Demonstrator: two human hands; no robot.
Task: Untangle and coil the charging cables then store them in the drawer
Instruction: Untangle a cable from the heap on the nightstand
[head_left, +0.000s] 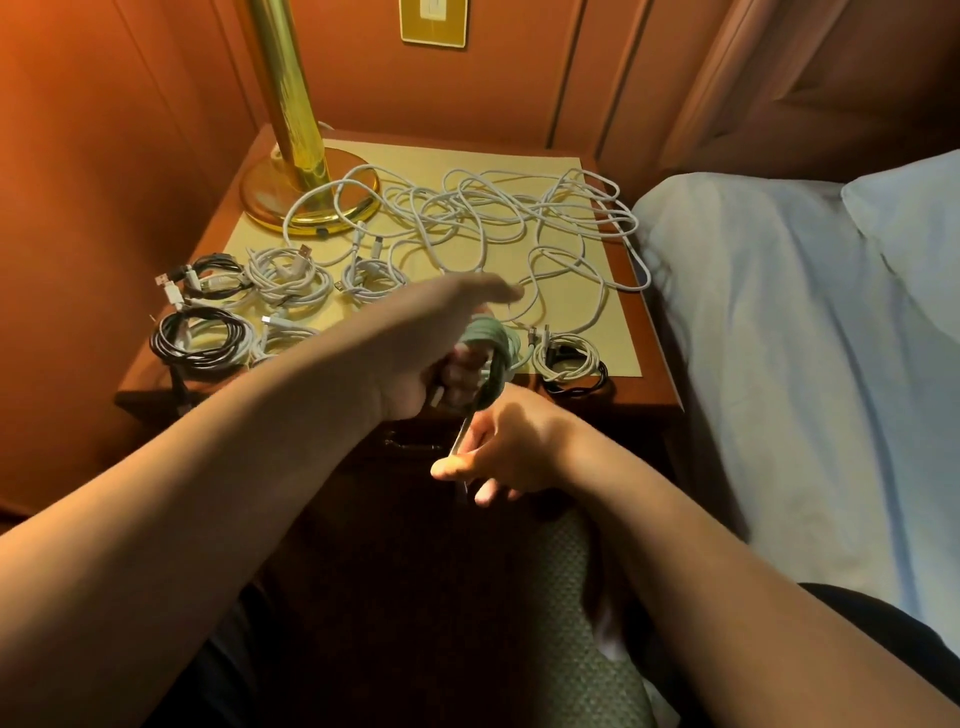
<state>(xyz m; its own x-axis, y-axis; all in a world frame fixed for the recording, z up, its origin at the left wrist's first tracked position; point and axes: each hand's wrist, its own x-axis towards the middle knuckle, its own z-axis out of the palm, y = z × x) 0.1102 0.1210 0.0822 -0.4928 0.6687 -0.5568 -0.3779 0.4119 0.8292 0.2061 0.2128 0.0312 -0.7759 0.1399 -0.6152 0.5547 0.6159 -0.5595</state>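
A pale green cable (488, 345) is wound in loops around the fingers of my left hand (431, 345), held above the nightstand's front edge. My right hand (506, 449) sits just below it and pinches the loose end of that green cable. A big tangle of white cables (483, 223) sprawls across the middle and back of the nightstand top. Several coiled cables lie along the front: a black coil (200, 338), white coils (288, 275) (371, 278), and a white coil over a black one (569, 361). The drawer front (410, 441) below is dark and shut.
A brass lamp base (306, 195) stands at the back left of the nightstand (652, 384). A bed with a white sheet (779, 338) borders the right side. Orange wall panels close in the left and back. A patterned seat cushion (576, 623) lies below my arms.
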